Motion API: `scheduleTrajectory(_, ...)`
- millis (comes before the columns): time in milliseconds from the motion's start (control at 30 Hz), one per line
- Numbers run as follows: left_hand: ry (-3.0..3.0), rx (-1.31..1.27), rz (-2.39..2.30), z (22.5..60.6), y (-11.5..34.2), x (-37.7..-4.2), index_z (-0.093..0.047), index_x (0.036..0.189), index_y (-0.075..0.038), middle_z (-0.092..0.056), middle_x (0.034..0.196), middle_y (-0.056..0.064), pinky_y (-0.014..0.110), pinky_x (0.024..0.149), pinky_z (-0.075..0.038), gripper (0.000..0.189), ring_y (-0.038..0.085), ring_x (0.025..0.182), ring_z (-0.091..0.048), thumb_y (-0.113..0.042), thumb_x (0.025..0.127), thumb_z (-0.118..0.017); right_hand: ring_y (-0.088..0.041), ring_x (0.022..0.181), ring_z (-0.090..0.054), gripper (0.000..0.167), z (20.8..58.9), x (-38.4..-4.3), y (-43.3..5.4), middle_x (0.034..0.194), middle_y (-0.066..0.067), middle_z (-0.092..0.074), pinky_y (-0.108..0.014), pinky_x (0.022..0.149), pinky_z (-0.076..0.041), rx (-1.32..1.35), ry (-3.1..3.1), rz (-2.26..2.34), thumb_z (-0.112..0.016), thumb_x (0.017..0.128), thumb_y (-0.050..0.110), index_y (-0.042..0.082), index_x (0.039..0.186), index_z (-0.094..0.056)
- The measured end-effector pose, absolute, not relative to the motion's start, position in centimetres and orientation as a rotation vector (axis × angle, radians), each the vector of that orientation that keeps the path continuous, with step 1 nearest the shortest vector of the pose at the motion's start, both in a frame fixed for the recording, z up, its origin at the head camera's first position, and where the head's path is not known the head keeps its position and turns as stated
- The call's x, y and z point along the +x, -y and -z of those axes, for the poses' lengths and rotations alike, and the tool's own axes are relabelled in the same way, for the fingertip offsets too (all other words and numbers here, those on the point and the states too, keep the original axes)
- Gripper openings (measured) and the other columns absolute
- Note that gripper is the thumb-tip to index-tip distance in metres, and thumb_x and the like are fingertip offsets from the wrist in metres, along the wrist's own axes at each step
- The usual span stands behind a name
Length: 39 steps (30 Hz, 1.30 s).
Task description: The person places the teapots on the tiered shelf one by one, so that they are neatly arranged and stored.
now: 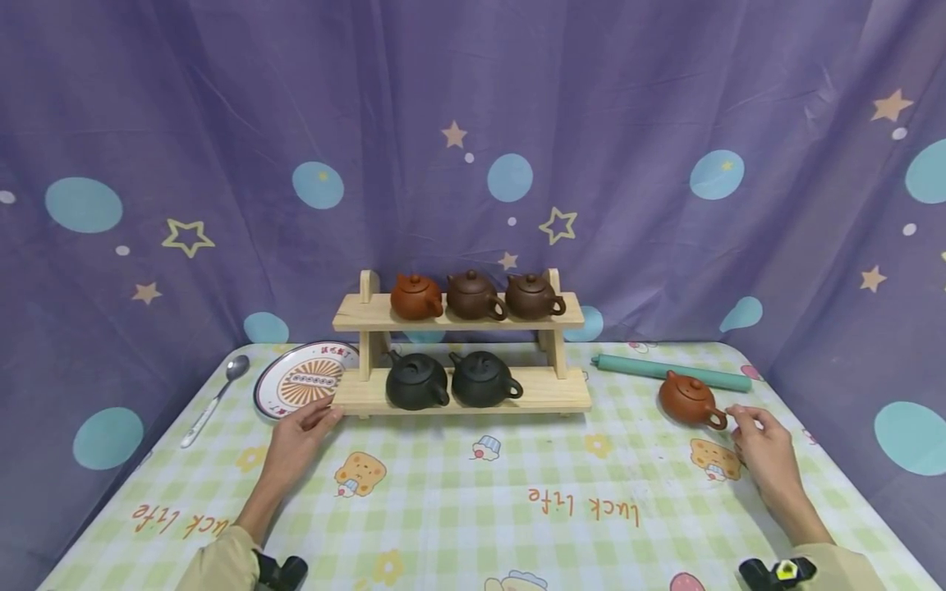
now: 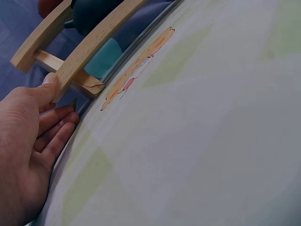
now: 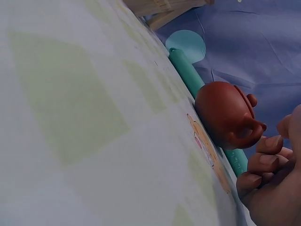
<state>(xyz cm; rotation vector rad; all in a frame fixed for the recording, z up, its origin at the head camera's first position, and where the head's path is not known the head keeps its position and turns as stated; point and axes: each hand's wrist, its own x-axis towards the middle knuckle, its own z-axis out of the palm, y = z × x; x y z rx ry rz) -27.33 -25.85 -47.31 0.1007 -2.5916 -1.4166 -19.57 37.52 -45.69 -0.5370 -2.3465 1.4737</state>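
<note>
My left hand point(image 1: 299, 435) holds the left end of a two-tier wooden shelf point(image 1: 550, 394) by its lower board. In the left wrist view the thumb lies on the board's end, with the other fingers below it. Two black teapots point(image 1: 416, 382) stand on the lower tier. On the upper tier are an orange-brown teapot point(image 1: 415, 298) and two dark brown ones point(image 1: 473, 295). At the right, a reddish-brown teapot point(image 1: 687, 399) sits on the tablecloth. My right hand point(image 1: 766, 447) is beside its handle, fingers loosely bent, fingertips right at the handle but not round it.
A green rolling-pin-shaped stick point(image 1: 672, 372) lies behind the reddish-brown teapot. A patterned plate point(image 1: 269, 386) is partly behind the shelf's left end, and a spoon point(image 1: 216, 402) lies left of it. A purple curtain point(image 1: 473, 98) hangs behind the checked tablecloth point(image 1: 458, 517).
</note>
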Motion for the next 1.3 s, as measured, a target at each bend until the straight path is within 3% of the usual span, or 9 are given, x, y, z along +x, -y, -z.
scheduleTrajectory(433, 2.589, 0.112, 1.450, 47.31, 25.78, -27.29, -0.050, 0.150, 0.000, -0.063, 0.136, 0.024, 0.050, 0.108, -0.047, 0.065, 0.038, 0.124, -0.062, -0.044, 0.104, -0.063, -0.006, 0.068, -0.050, 0.052, 46.03, -19.93, -37.52, 0.078, -0.003, -0.054, -0.020, 0.059, -0.049, -0.532, 2.416, -1.443, -0.038, 0.112, 0.036, -0.010, 0.130, -0.052)
scheduleTrajectory(833, 2.569, 0.106, 1.462, 47.34, 25.85, -27.19, -0.051, 0.148, 0.001, -0.064, 0.134, 0.024, 0.049, 0.109, -0.046, 0.065, 0.038, 0.124, -0.063, -0.044, 0.103, -0.064, -0.009, 0.058, -0.045, 0.053, 46.19, -20.05, -37.86, 0.066, 0.001, -0.050, -0.027, 0.054, -0.038, -0.414, 2.488, -1.375, -0.040, 0.112, 0.039, -0.010, 0.120, -0.057)
scheduleTrajectory(1033, 2.570, 0.099, 1.449, 47.33, 25.86, -27.13, -0.052, 0.148, 0.001, -0.065, 0.134, 0.023, 0.048, 0.108, -0.047, 0.064, 0.037, 0.124, -0.063, -0.044, 0.104, -0.063, -0.010, 0.070, -0.049, 0.060, 46.07, -20.33, -37.69, 0.079, -0.005, -0.057, -0.024, 0.061, -0.040, -0.430, 2.575, -1.311, -0.036, 0.113, 0.042, -0.012, 0.127, -0.058)
scheduleTrajectory(1300, 2.571, 0.093, 1.443, 47.40, 25.84, -27.30, -0.052, 0.147, 0.001, -0.066, 0.133, 0.022, 0.047, 0.107, -0.048, 0.062, 0.036, 0.122, -0.064, -0.043, 0.104, -0.063, -0.014, 0.076, -0.050, 0.059, 46.05, -20.50, -37.43, 0.087, -0.008, -0.059, -0.026, 0.065, -0.039, -0.474, 2.601, -1.290, -0.035, 0.113, 0.043, -0.009, 0.116, -0.063)
